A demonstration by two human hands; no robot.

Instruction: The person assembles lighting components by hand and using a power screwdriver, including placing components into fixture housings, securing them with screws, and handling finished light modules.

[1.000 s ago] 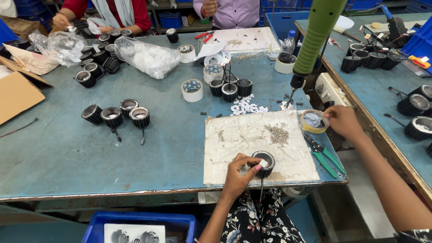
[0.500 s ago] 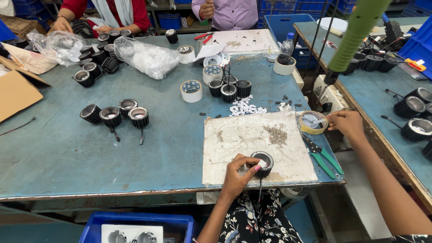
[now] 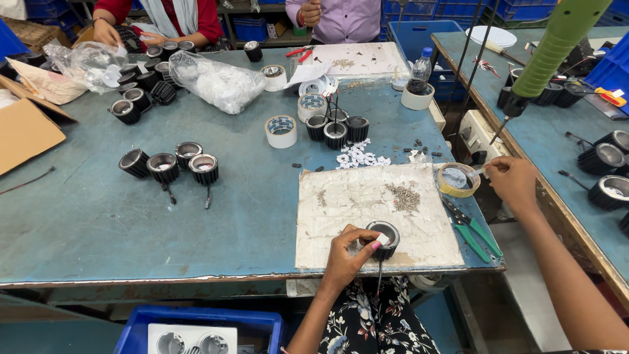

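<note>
Brown cardboard box [image 3: 23,131] at left edge, clear plastic bags [image 3: 216,82] — far tabletop

Black ribbed lamp housing [image 3: 384,238] (upright) on white mat, wire trailing

1. We note the mat [image 3: 367,210] lying at the near edge of the table [image 3: 98,223], right of centre.
2. On the mat's near edge sits a round housing [image 3: 385,237]; the left hand [image 3: 347,252] rests on its left side.
3. A pile of screws [image 3: 405,196] lies on the mat behind the housing.
4. Just right of the mat's far corner sits a tape roll [image 3: 458,179]; the right hand [image 3: 514,183] is beside it, further right.
5. Pliers [image 3: 473,226] lie nearer us than the roll, right of the mat.
6. Three housings [image 3: 171,165] stand well left of the mat.
</note>
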